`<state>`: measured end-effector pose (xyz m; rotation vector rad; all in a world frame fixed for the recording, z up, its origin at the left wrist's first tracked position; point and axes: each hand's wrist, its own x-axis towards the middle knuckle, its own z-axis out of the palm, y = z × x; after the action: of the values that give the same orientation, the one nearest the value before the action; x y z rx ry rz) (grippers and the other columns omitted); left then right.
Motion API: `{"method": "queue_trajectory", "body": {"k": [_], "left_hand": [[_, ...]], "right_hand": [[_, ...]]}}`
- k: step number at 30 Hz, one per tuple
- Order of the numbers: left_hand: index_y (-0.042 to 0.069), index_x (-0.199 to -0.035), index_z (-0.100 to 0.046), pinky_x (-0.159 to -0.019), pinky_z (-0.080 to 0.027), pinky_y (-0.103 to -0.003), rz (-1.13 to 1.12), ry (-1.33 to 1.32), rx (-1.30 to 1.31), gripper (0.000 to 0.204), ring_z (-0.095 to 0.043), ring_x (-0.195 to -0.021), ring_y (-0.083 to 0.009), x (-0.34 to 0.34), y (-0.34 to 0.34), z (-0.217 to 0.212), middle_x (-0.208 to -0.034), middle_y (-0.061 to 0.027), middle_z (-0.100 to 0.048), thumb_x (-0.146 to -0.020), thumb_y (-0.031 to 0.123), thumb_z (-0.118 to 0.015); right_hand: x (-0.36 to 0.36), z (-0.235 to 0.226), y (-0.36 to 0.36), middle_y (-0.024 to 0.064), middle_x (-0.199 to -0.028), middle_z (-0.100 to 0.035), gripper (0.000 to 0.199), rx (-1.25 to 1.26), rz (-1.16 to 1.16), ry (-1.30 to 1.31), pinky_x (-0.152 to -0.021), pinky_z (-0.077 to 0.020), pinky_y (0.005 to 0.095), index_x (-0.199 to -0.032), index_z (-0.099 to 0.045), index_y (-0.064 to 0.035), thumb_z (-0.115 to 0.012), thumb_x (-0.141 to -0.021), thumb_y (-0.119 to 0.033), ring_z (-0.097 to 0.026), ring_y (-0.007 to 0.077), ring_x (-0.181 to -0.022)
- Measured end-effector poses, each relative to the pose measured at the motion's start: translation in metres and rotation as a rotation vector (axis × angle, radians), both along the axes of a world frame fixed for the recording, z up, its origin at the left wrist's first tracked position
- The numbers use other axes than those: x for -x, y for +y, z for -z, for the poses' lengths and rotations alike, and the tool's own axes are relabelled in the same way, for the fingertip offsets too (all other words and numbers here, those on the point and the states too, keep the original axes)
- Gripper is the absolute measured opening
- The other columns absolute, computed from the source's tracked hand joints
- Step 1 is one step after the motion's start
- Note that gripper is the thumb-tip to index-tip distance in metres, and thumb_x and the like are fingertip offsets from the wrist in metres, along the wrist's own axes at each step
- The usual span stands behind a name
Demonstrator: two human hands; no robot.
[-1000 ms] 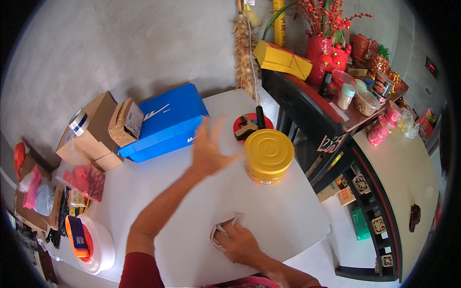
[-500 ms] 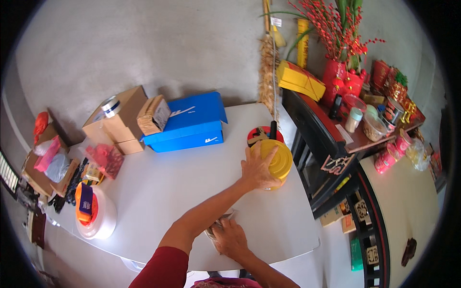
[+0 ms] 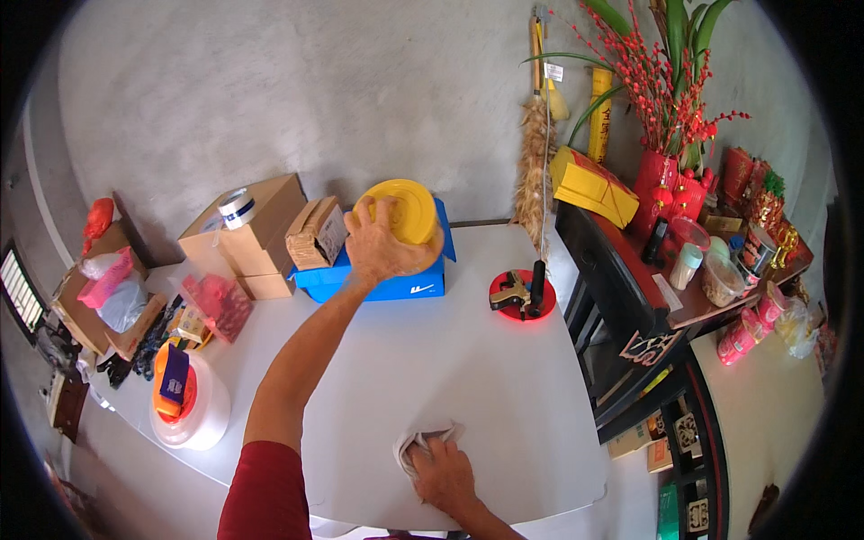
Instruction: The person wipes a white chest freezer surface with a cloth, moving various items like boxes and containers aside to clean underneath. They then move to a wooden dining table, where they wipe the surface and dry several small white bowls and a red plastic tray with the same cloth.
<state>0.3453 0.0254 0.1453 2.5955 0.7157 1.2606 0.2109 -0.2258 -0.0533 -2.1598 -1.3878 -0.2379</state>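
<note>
Round yellow tin: held in the left hand, fingers spread. Crumpled cloth: lies under the right hand, fingers curled on it. Blue box: just beyond the left hand. Red dish: beyond the right hand, rightward. White table: beneath both hands.

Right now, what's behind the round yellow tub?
A blue shoebox and, farther back, the grey wall. The yellow tub and left hand cover part of the shoebox, so anything there is hidden.
</note>
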Motion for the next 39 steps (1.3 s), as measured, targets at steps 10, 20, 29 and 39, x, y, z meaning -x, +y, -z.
{"method": "queue_trajectory", "body": {"k": [10,20,29,39], "left_hand": [[0.017,-0.118,-0.057,-0.083,-0.047,-0.051,-0.121,0.160,-0.010,0.075,-0.039,-0.114,-0.0398,-0.055,0.078,0.022,-0.128,-0.0136,-0.043,-0.052,0.048,-0.073],[0.011,-0.106,-0.065,-0.075,-0.052,-0.047,-0.130,-0.005,-0.266,0.054,-0.044,-0.108,-0.0393,-0.061,0.125,0.051,-0.113,-0.0137,-0.054,-0.060,0.038,-0.071],[0.013,-0.122,-0.054,-0.084,-0.047,-0.049,-0.239,0.084,-0.282,0.061,-0.043,-0.112,-0.0399,-0.044,0.127,0.043,-0.120,-0.0153,-0.050,-0.068,0.035,-0.070],[0.004,-0.077,-0.066,-0.048,-0.050,-0.037,0.411,0.088,0.078,0.013,-0.064,-0.055,-0.0280,-0.088,-0.018,0.152,-0.066,-0.0125,-0.064,-0.080,0.017,-0.066]], "right_hand": [[-0.008,-0.002,0.001,0.0040,-0.093,-0.053,0.038,-0.111,-0.021,-0.015,-0.055,-0.0436,0.0311,-0.107,-0.065,-0.0175,-0.062,-0.069,-0.016,-0.051,0.0210,-0.077],[-0.007,-0.006,0.004,0.0039,-0.090,-0.051,0.044,-0.083,-0.044,0.007,-0.057,-0.0447,0.0313,-0.109,-0.064,-0.0165,-0.065,-0.065,-0.017,-0.050,0.0216,-0.076],[-0.006,-0.009,0.000,0.0056,-0.095,-0.049,0.052,-0.073,-0.048,0.011,-0.059,-0.0443,0.0330,-0.108,-0.063,-0.0163,-0.070,-0.057,-0.019,-0.049,0.0239,-0.080],[-0.004,-0.002,0.005,0.0082,-0.100,-0.052,0.053,-0.053,-0.077,0.086,-0.060,-0.0445,0.0356,-0.112,-0.061,-0.0147,-0.070,-0.060,-0.015,-0.051,0.0272,-0.080]]}}
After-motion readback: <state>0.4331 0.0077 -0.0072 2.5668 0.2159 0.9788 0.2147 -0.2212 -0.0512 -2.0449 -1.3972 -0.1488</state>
